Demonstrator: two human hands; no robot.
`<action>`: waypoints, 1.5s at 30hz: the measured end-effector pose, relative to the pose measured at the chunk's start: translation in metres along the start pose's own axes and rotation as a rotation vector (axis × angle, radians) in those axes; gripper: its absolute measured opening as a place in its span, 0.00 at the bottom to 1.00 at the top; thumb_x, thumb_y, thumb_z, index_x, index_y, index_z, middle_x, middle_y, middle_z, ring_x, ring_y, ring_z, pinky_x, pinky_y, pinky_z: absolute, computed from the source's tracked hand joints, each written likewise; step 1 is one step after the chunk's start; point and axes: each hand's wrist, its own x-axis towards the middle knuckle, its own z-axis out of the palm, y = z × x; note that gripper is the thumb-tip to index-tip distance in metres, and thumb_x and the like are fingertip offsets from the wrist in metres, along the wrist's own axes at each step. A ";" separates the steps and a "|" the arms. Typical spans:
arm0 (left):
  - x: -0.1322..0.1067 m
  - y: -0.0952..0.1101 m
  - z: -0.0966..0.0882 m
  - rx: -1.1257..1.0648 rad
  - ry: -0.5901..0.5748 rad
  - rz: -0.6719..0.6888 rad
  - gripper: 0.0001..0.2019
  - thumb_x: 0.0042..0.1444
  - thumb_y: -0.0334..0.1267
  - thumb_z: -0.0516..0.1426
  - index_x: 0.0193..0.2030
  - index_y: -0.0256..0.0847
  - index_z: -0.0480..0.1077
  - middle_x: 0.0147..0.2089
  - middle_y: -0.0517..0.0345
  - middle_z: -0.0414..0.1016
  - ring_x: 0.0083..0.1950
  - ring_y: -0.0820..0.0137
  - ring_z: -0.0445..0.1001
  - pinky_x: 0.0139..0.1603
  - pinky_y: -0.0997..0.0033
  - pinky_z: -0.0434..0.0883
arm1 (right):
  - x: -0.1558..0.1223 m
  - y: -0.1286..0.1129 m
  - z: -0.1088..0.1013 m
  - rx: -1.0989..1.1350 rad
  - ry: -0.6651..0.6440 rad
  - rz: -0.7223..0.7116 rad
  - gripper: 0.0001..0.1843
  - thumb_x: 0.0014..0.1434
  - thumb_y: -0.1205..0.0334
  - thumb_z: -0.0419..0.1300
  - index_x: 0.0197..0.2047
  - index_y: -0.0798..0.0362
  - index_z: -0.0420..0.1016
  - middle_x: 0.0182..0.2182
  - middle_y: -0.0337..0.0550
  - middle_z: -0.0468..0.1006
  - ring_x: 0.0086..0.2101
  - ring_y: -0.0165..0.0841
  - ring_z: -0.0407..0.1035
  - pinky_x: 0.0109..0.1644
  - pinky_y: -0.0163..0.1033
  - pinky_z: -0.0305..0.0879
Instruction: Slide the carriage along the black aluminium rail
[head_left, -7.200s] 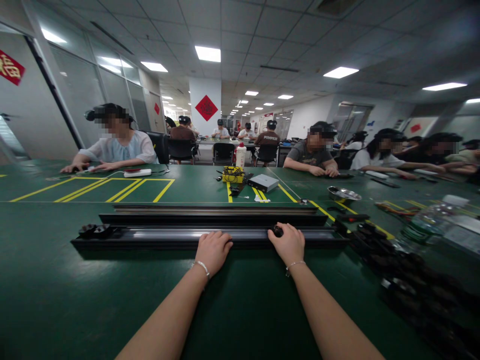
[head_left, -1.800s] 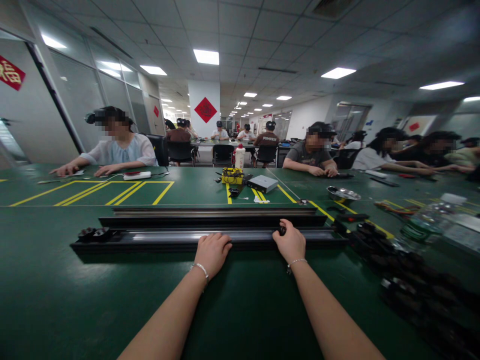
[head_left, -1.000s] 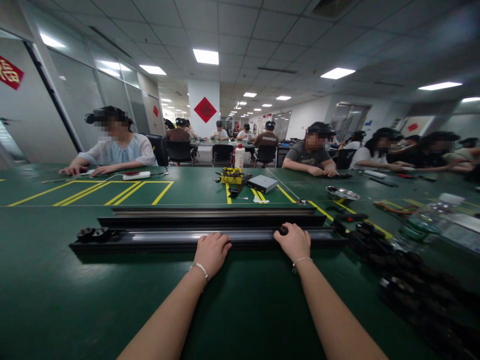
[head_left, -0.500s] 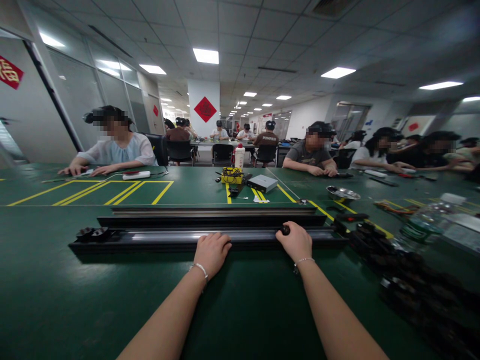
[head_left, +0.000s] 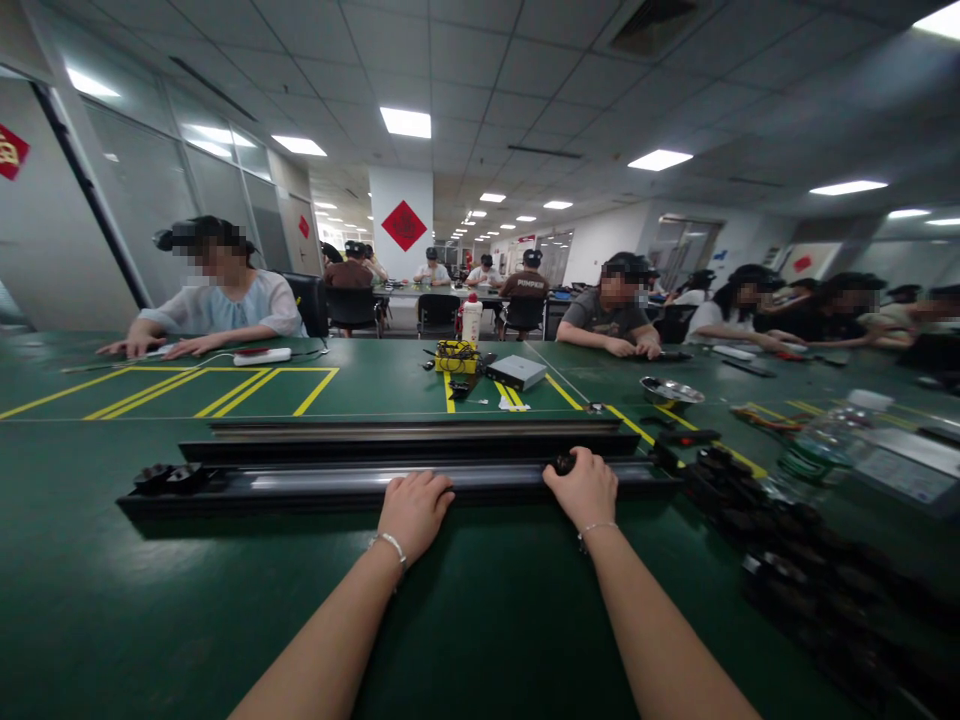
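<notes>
The long black rail [head_left: 315,483] lies across the green surface [head_left: 150,620]; the left hand [head_left: 414,510] rests on its near edge, fingers bent, grip unclear; the right hand [head_left: 589,490] pinches a small black wheel [head_left: 563,464] on the rail, further right.

Rail [head_left: 337,485] is lying crosswise on the table [head_left: 150,620]. Second rail [head_left: 405,440] is lying just behind it. Left hand [head_left: 412,510] is resting on the rail's middle, right hand [head_left: 585,490] further right, touching a knob [head_left: 564,463]. Heap of parts [head_left: 787,540] is sitting off the rail's right end.
</notes>
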 end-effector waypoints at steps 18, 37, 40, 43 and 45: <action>0.000 -0.001 -0.001 0.011 -0.006 0.005 0.13 0.58 0.44 0.43 0.40 0.49 0.67 0.39 0.59 0.70 0.42 0.69 0.65 0.42 0.66 0.55 | 0.004 0.010 -0.007 0.049 -0.062 -0.043 0.17 0.48 0.53 0.52 0.38 0.52 0.71 0.38 0.45 0.69 0.39 0.35 0.63 0.43 0.38 0.55; -0.001 0.001 -0.004 0.022 -0.006 -0.002 0.14 0.58 0.43 0.43 0.41 0.49 0.67 0.40 0.59 0.71 0.43 0.69 0.65 0.43 0.66 0.56 | 0.006 0.009 -0.006 0.083 -0.071 -0.009 0.17 0.47 0.54 0.53 0.38 0.52 0.72 0.39 0.44 0.71 0.40 0.36 0.64 0.43 0.38 0.56; -0.001 0.000 -0.002 0.024 -0.001 -0.001 0.14 0.58 0.43 0.43 0.41 0.49 0.67 0.40 0.59 0.71 0.43 0.69 0.65 0.43 0.66 0.55 | 0.006 0.009 -0.008 0.085 -0.080 -0.012 0.16 0.47 0.55 0.53 0.38 0.52 0.72 0.38 0.44 0.71 0.40 0.36 0.64 0.43 0.38 0.56; -0.001 0.000 -0.001 0.024 0.001 -0.001 0.13 0.58 0.44 0.43 0.41 0.49 0.67 0.39 0.59 0.71 0.42 0.69 0.66 0.42 0.66 0.55 | 0.007 0.009 -0.008 0.083 -0.088 -0.015 0.16 0.47 0.56 0.52 0.38 0.52 0.72 0.39 0.44 0.71 0.40 0.35 0.64 0.43 0.37 0.55; -0.001 0.000 -0.002 0.024 -0.003 -0.001 0.13 0.58 0.44 0.44 0.40 0.49 0.67 0.39 0.59 0.71 0.42 0.69 0.66 0.42 0.66 0.55 | 0.008 0.009 -0.008 0.086 -0.086 -0.015 0.16 0.47 0.56 0.52 0.38 0.52 0.72 0.39 0.44 0.71 0.40 0.35 0.64 0.43 0.37 0.55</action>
